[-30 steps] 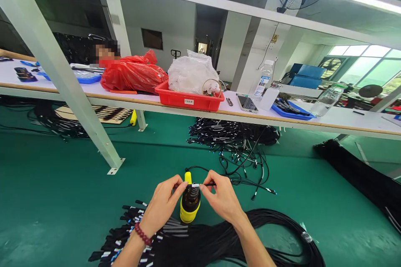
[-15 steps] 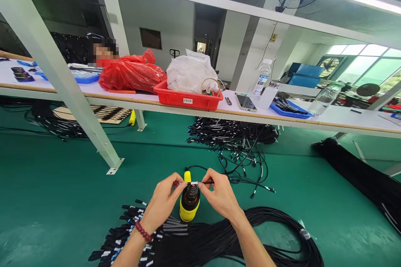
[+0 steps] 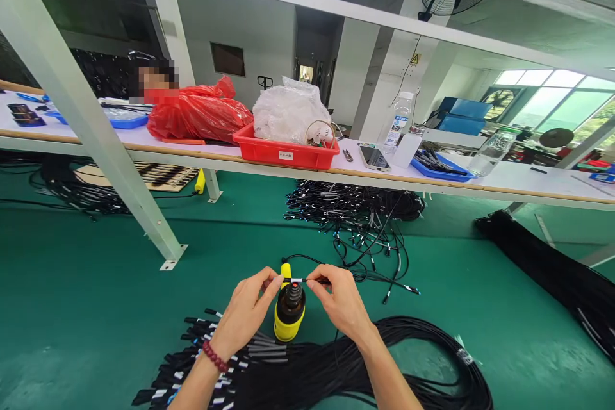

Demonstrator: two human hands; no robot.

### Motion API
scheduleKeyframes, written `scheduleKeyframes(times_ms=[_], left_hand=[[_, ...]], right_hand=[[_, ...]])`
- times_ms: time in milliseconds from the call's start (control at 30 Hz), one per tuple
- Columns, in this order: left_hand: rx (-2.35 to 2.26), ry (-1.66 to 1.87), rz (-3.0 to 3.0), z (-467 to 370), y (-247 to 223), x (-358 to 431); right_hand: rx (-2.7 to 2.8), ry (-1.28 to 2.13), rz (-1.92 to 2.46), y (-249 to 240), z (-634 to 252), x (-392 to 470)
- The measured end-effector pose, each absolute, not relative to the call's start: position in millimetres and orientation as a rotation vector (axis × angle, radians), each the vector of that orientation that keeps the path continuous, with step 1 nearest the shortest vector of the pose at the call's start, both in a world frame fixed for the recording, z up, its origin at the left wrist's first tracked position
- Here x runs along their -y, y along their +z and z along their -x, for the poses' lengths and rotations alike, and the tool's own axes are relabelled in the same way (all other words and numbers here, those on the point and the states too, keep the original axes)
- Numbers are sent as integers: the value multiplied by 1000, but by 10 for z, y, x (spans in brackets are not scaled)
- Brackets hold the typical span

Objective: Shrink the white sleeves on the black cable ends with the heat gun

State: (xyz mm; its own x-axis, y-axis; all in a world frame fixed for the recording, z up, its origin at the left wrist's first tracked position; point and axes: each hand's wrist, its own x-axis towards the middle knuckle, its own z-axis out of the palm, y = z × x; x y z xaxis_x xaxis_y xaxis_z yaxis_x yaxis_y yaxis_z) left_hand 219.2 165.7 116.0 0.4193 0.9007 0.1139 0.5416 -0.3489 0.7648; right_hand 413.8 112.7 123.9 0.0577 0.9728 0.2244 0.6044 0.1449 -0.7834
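A thin black cable with a white label (image 3: 296,280) is stretched level between my two hands. My left hand (image 3: 248,307), with a dark red bead bracelet at the wrist, pinches its left end. On the other side, my right hand (image 3: 340,301) pinches the cable between thumb and fingers. The label hangs just over the dark nozzle of a yellow and black heat tool (image 3: 288,320), which points upward and glows red at its tip. Below my hands lies a large bundle of black cables (image 3: 307,375) with white-labelled ends at the left.
Across the back runs a shelf (image 3: 211,152) bearing a red tray (image 3: 288,152), a red plastic bag (image 3: 199,114), a phone (image 3: 373,157), bottles and a blue tray (image 3: 439,165). More cables (image 3: 355,202) lie on the green floor beneath. Behind the shelf, at left, is a person's head.
The view has shifted slightly. Both hands still pinch the cable over the nozzle, and the label between them appears slightly turned.
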Motion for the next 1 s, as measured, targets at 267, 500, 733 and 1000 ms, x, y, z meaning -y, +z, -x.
scheduleKeyframes(times_ms=[267,500,733,1000], left_hand=[[-1196,689,-2035,-2205,1165,-1672],[-1197,693,-2034,-2189,1173,-1673],[-1162,714,-2043,-2183,1179,-1695],[-1154,717,-2055,-2189,1184,-1690]], right_hand=[[1595,599,1526,1207,-4126,-1157],[1554,605,1527,1147,-4138,-1196],[1541,597,1547,1082,-4146,-1202],[1549,583,1556,1106,-4159,-1170]])
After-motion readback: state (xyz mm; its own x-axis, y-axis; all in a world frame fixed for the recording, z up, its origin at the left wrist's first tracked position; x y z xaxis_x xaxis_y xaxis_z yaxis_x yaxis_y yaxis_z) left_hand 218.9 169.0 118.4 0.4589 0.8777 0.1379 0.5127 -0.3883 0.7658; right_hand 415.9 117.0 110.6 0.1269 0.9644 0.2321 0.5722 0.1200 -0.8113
